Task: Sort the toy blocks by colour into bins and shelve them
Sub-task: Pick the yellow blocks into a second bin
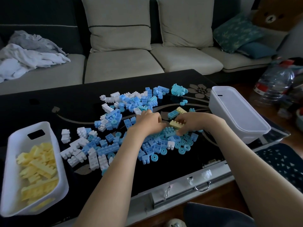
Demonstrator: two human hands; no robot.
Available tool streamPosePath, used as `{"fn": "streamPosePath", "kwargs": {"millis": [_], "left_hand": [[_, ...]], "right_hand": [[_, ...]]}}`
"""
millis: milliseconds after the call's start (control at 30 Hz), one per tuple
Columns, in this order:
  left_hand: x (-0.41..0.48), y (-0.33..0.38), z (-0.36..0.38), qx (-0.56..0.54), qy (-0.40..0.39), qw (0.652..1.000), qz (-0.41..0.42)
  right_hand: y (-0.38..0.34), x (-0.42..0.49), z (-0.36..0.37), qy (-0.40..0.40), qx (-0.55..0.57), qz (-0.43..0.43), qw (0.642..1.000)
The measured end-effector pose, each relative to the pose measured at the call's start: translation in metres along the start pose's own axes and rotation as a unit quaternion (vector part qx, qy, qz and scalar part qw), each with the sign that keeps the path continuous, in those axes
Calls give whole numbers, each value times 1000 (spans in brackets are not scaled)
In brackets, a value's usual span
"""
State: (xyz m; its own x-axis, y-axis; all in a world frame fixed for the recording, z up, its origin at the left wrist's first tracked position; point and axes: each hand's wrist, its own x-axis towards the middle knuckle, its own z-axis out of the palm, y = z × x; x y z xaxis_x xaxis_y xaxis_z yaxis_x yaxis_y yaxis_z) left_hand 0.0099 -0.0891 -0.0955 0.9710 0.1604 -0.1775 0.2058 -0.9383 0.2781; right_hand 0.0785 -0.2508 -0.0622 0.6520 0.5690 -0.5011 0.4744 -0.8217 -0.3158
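Closest in, a metal drawer handle (202,187) sits on the front edge of the dark glass tabletop (49,102). At the near left corner stands the left bin (11,140), white with a cut-out handle, and it carries a heap of yellow blocks (39,167). Both bare forearms reach forward over a wide scatter of blue and white blocks (114,145) that covers the middle of the tabletop, with round blue wheel-like pieces among them.

The right grip (191,122) pinches a pale yellow block (176,124) between thumb and fingertips, just above the blue pieces. The left grip (148,121) lies right beside it, knuckles up and fingers curled down into the pile; whether it holds anything cannot be told. Just beyond the hands a second yellow block (181,110) lies against a blue one.

The right bin (224,118), white and oblong, stands at the tabletop's right edge, well apart from the left bin.

Behind the tabletop runs a sofa (123,66) with pale back cushions (119,25), crumpled laundry (24,54) on its left seat and a green pillow (237,32) at its right end. A large plastic bottle (273,84) lies off to the right
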Motion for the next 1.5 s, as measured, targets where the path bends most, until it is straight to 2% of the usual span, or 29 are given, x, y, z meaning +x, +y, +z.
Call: {"fn": "streamPosePath", "kwargs": {"millis": [233,433,633,900,1067,1233,1367,1500], "left_hand": [[6,-3,9,-26,22,999,11],[9,-11,10,-24,33,999,-15],[14,-12,11,-5,54,998,-25],[-3,-18,-13,-38,147,987,-61],[-39,-38,-55,-51,146,978,-140],[-111,-92,-95,-32,186,952,-242],[-178,-147,-103,-37,159,929,-331],[-228,-173,-95,-63,116,925,-357]], "right_hand": [[4,10,8,60,29,15,998],[5,14,8,132,47,19,990],[1,14,8,158,67,10,985],[-27,13,6,252,123,-43,959],[-94,9,10,315,197,-120,920],[-182,-6,36,273,161,-231,920],[-241,-26,68,204,108,-313,921],[-273,-37,98,142,95,-366,915]]}}
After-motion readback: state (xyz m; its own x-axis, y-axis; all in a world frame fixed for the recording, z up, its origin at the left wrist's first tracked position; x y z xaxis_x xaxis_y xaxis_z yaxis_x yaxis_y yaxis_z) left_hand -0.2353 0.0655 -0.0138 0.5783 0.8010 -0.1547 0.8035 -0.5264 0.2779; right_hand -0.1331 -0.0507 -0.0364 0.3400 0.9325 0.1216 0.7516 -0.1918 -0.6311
